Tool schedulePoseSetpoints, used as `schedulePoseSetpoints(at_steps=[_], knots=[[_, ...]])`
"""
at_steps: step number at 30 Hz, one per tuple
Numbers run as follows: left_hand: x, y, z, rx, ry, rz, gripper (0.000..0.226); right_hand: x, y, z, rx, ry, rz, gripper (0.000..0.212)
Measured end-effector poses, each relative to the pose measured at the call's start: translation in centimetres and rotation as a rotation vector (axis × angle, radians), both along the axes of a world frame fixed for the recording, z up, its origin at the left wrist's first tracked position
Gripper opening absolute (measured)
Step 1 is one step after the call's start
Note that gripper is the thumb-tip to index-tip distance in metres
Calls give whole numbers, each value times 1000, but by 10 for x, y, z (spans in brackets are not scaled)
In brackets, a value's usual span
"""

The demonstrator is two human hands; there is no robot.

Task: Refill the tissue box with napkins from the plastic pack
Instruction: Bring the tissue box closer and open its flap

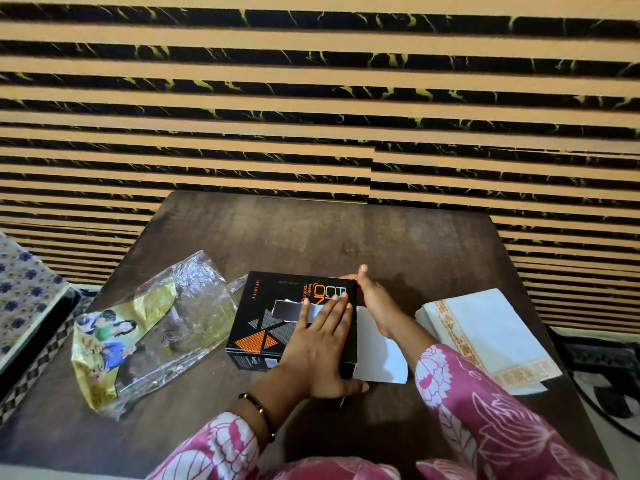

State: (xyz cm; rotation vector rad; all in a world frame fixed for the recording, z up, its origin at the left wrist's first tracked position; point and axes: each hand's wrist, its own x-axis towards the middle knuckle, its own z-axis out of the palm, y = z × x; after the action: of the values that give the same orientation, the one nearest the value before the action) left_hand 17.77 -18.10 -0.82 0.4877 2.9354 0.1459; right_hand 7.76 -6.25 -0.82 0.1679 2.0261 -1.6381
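Left hand lies spread flat on the black tissue box mid-table, pinning it so the flat, open right hand can work napkins in at its side, probably; contact is hidden. Emptied plastic pack lies left. Box reads "INFINITY", "keep rocking".

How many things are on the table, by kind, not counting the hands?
Black tissue box: 1
Empty plastic pack: 1
Stack of white napkins with orange border: 1
White napkins going in at the box's right end: 1 bunch
Total: 4
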Motion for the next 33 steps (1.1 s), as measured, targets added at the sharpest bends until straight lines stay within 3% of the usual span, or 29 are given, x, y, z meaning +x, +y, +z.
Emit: schedulePoseSetpoints(at_steps=[3, 6, 8, 10, 13, 21, 23, 28, 31, 33], knots=[[1, 0, 1, 6, 4, 6, 118, 12, 10, -9, 151, 47, -40, 61], [2, 2, 1, 16, 14, 23, 116, 35, 34, -38, 527, 407, 40, 46], [3, 2, 1, 22, 13, 26, 115, 51, 46, -61, 731, 545, 169, 61], [3, 2, 0, 28, 19, 35, 115, 61, 53, -82, 871, 566, 294, 86], [4, 2, 1, 20, 10, 33, 114, 70, 58, -94, 991, 567, 321, 81], [3, 5, 2, 37, 17, 61, 119, 58, 67, -83, 931, 524, 442, 93], [3, 5, 3, 67, 14, 66, 117, 55, 72, -68, 835, 473, 461, 78], [-4, 30, 20, 201, 60, 147, 96, 50, 118, -13, 390, 531, -7, 32], [-7, 72, 33, 436, 118, 135, 65, 39, 169, 7, 449, 546, -263, 26], [-9, 105, 34, 621, 29, 152, 51, 26, 204, 4, 605, 448, -382, 32]])
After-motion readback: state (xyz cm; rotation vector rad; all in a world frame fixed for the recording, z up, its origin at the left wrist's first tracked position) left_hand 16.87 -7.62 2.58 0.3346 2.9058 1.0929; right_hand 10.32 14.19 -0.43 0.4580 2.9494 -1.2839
